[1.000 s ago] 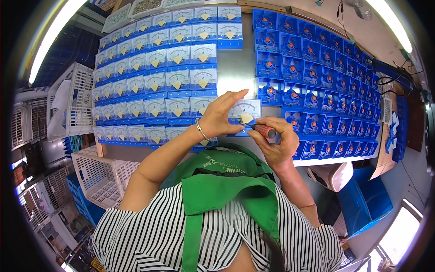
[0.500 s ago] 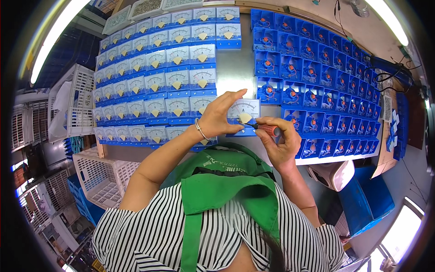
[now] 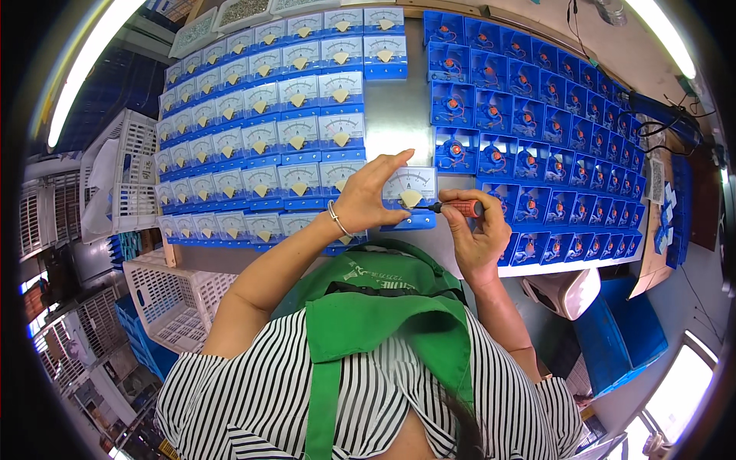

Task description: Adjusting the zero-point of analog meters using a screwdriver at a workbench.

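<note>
One analog panel meter (image 3: 418,179) with a white dial, a cream fan-shaped piece and a blue base sits at the near middle of the table. My left hand (image 3: 366,198) grips its left side, thumb along the front and fingers reaching around the far edge. In my right hand (image 3: 481,239) is a screwdriver (image 3: 464,208) with a red and black handle, pinched between thumb and fingers. Its shaft lies nearly level and points left, across the meter's lower front just under the fan-shaped piece. Whether the tip touches a screw is too small to tell.
Rows of similar meters (image 3: 261,138) fill the table's left side. On the right stand rows of open blue housings (image 3: 529,161) with orange and red parts inside. Trays of small parts (image 3: 244,12) lie at the far left edge. White crates (image 3: 172,303) and a blue bin (image 3: 617,333) flank me.
The screwdriver has swung from a foreshortened tilt to nearly level, its handle now further right and slightly higher. My right fingers have shifted with it. My left hand stays on the meter.
</note>
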`<state>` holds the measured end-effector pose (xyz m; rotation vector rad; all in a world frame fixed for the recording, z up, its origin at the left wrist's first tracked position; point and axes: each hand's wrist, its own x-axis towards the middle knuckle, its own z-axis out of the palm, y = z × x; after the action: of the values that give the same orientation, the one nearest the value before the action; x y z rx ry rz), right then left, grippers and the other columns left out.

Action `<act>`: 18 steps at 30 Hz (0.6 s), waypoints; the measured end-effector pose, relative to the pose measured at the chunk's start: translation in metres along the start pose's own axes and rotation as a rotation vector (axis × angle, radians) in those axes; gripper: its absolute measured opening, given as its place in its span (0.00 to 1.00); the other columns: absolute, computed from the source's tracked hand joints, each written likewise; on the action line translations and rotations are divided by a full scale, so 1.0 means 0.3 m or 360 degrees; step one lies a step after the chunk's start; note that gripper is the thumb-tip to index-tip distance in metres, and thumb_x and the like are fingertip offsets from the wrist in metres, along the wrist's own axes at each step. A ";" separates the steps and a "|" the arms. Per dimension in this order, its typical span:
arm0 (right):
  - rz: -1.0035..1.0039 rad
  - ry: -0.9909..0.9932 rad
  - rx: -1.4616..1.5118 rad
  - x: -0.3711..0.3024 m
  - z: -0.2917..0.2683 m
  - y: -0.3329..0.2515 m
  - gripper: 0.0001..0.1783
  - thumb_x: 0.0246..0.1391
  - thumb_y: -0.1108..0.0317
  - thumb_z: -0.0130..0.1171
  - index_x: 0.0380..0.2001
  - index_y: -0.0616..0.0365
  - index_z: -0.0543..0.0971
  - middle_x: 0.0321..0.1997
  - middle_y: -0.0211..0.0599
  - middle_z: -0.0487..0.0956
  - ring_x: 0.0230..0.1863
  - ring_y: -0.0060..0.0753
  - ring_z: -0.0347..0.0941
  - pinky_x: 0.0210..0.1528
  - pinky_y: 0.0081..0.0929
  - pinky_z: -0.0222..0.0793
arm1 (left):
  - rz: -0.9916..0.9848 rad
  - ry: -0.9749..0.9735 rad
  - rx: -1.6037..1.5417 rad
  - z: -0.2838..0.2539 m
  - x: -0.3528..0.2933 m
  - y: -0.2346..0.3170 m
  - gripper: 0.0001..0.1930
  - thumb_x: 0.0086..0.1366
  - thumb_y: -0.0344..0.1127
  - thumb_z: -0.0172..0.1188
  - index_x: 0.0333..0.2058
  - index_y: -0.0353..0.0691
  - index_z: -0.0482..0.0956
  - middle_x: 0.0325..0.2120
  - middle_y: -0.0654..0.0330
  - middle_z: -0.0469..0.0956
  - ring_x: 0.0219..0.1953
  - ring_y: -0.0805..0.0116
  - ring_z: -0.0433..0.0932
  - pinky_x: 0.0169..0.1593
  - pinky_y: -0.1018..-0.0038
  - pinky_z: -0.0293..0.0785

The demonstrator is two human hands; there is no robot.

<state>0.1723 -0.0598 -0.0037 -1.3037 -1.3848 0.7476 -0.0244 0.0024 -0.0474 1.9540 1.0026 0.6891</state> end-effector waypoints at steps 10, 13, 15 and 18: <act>0.0029 -0.0098 0.0025 0.015 0.006 0.003 0.15 0.47 0.76 0.66 0.39 0.62 0.74 0.38 0.39 0.83 0.36 0.27 0.81 0.38 0.21 0.74 | -0.0013 -0.0027 -0.0030 -0.001 0.003 -0.009 0.48 0.37 0.34 0.73 0.61 0.43 0.62 0.44 0.51 0.73 0.46 0.52 0.72 0.50 0.65 0.70; 0.0101 -0.0043 0.0104 0.007 0.005 0.010 0.14 0.48 0.76 0.66 0.38 0.62 0.74 0.38 0.40 0.83 0.36 0.26 0.80 0.38 0.21 0.75 | 0.0028 -0.0013 -0.0050 0.004 -0.002 -0.009 0.48 0.37 0.34 0.72 0.61 0.43 0.61 0.45 0.51 0.72 0.47 0.52 0.72 0.52 0.65 0.70; 0.0136 -0.0078 0.0073 0.006 0.000 0.005 0.15 0.47 0.78 0.66 0.39 0.62 0.74 0.38 0.39 0.82 0.37 0.26 0.80 0.40 0.21 0.74 | 0.0029 -0.0028 -0.0045 0.003 -0.005 -0.009 0.48 0.37 0.34 0.72 0.61 0.43 0.61 0.45 0.51 0.72 0.48 0.52 0.72 0.52 0.65 0.70; 0.0037 -0.0074 0.0086 0.005 -0.018 -0.005 0.13 0.52 0.78 0.61 0.40 0.62 0.71 0.35 0.40 0.81 0.36 0.27 0.78 0.40 0.21 0.73 | 0.0018 -0.0041 -0.0052 0.003 -0.006 -0.005 0.48 0.38 0.35 0.72 0.61 0.43 0.61 0.46 0.50 0.72 0.48 0.52 0.72 0.53 0.66 0.70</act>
<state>0.1770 -0.0597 -0.0005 -1.2691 -1.3790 0.8307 -0.0253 0.0009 -0.0494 1.9371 0.9596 0.6805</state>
